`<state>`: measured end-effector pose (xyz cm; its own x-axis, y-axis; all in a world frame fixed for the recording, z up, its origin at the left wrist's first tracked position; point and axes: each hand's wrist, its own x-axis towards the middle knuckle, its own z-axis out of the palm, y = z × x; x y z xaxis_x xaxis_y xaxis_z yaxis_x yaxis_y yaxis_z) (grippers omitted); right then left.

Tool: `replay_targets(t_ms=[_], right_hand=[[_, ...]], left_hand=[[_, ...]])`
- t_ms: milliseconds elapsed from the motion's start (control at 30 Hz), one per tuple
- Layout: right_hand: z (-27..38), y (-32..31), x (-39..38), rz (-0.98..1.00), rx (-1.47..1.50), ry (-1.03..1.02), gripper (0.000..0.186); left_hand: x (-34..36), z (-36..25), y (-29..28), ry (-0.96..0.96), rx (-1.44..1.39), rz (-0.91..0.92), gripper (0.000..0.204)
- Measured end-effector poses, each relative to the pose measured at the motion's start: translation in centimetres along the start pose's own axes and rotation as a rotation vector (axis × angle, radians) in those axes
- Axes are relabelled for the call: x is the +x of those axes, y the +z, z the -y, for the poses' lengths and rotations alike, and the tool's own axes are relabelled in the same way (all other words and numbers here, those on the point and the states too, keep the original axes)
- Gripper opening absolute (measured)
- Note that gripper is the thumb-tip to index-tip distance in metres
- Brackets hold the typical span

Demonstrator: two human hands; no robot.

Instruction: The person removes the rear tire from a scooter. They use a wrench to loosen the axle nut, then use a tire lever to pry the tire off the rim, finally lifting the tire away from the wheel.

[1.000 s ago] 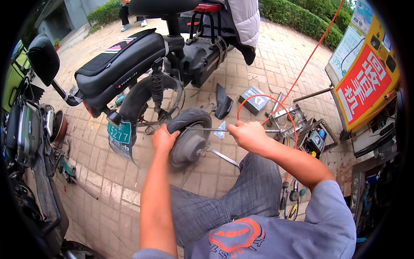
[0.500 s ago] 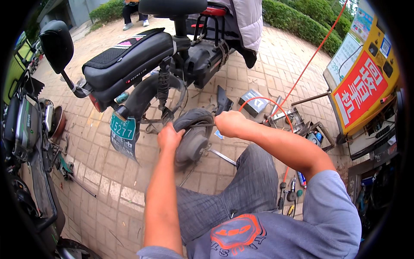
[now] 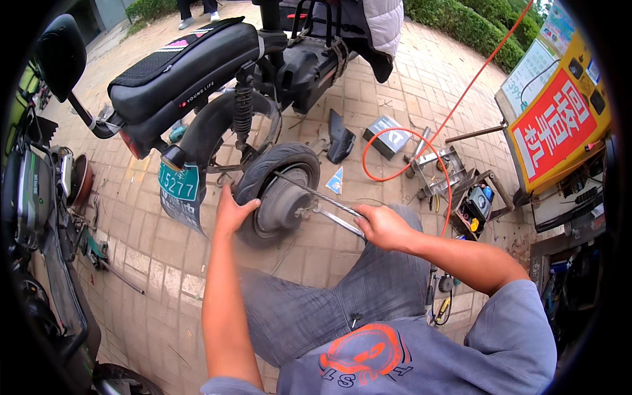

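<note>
Though near wheel, black piece apart

Daylight falls on brick paving beside a green hedge.

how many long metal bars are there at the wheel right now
2. A thin bar in the right hand, its far end at the tire's inner edge; a shiny bar slanting out near the hub. Others may be hidden behind the wheel.

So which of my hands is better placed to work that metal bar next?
Probably your right hand: it grips the metal bar, whose far end is at the inner edge of the tire. Your left hand is at the tire's left side, off the bar.
</note>
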<state>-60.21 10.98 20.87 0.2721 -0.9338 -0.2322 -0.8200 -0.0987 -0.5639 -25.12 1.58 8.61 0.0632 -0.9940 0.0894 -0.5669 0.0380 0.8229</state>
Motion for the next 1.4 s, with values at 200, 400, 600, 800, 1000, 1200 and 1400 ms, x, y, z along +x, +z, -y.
replay_targets(t_ms=[200, 400, 600, 800, 1000, 1200, 1400], right_hand=[[-1.0, -0.8, 0.5, -0.02, 0.006, 0.009, 0.03], [-1.9, -3.1, 1.4, 0.06, -0.016, -0.013, 0.031], [0.2, -5.0, 4.3, 0.391, -0.19, 0.045, 0.034], [0.5, -4.7, 4.9, 0.44, -0.173, 0.058, 0.037], [-0.3, 1.1, 4.0, 0.253, -0.016, 0.104, 0.035], [-1.5, 10.2, 1.8, 0.055, 0.121, 0.11, 0.03], [-3.2, 22.2, 3.4, -0.147, 0.166, 0.169, 0.025]], left_hand=[[-5.3, 7.1, 2.0, -0.275, -0.365, 0.12, 0.1], [-6.4, 7.3, 2.2, -0.217, -0.231, 0.197, 0.087], [-7.1, 6.8, 2.3, -0.206, -0.204, 0.099, 0.069], [-6.5, 8.0, 3.0, -0.258, -0.15, 0.013, 0.056], [-6.1, 10.0, 2.4, -0.204, -0.144, 0.049, 0.065], [-5.7, 10.3, 2.6, -0.221, -0.187, 0.074, 0.076], [-5.6, 9.5, 3.7, -0.211, -0.173, 0.058, 0.074]])
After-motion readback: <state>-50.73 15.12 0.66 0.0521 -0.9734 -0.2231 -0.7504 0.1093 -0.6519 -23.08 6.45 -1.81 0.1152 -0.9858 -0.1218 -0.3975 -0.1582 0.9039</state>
